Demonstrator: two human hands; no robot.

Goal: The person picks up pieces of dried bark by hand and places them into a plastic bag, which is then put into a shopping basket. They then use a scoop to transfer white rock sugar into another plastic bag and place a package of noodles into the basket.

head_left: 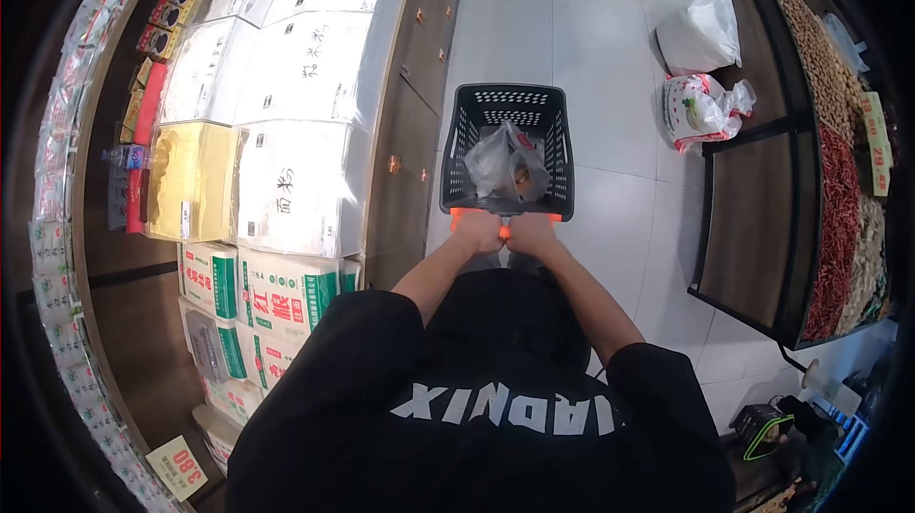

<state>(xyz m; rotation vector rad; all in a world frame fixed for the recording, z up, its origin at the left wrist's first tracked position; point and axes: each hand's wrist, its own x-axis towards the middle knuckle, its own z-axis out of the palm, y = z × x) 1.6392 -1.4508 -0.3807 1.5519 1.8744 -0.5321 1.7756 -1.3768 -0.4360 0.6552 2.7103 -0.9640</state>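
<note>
Head view: perforated, probably plastic cart (505,98)

Both arms reach straight out ahead, bare forearms converging; left hand (477,232) and right hand (534,233) sit side by side, nearly touching, fingers curled closed.

Two hands (477,232), one black basket (505,98), one plastic bag (496,162) in it, two floor sacks (701,31).

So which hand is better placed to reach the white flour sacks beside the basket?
Probably the left hand: it grips the orange handle on the side nearest the white flour sacks, while the right hand would cross the body.
</note>
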